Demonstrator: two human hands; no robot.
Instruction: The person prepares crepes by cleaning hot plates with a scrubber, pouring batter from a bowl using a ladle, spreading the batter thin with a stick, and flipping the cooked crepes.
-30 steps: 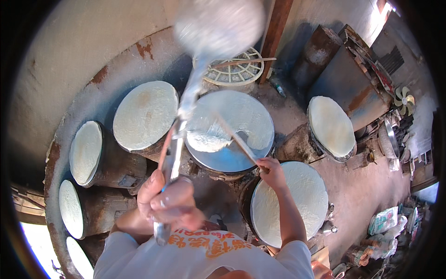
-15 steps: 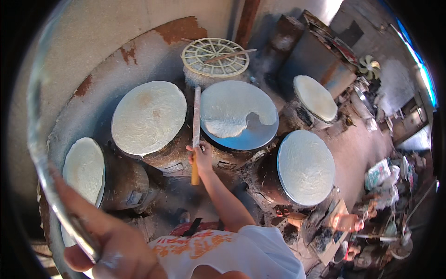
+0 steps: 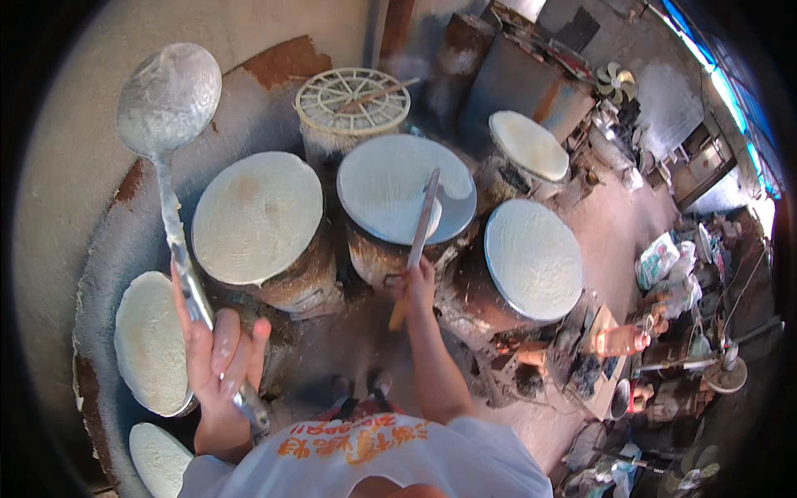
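Note:
My left hand [image 3: 220, 373] is raised at the left, closed round the handle of a long metal ladle. The ladle's wide round bowl [image 3: 168, 100] points up and away, coated with whitish residue. My right hand [image 3: 418, 286] grips a long flat spatula [image 3: 425, 212] by its wooden handle. Its blade lies across the right part of the middle round griddle [image 3: 455, 222]. Pale batter [image 3: 386, 170] covers most of that griddle, with a thicker white patch beside the blade. Bluish bare metal shows along its right and lower edge.
Other batter-covered griddles surround me: one left of the middle [image 3: 257, 216], one right [image 3: 534, 261], one far right [image 3: 529, 145], and two at the lower left [image 3: 154, 344]. A lattice lid [image 3: 353, 100] covers a drum behind. Plastic bags [image 3: 660, 266] and clutter lie at the right.
The ladle has come up with its bowl now in view at the left. My right hand has moved right, laying the spatula over the middle griddle, where batter spreads wider. The view has shifted.

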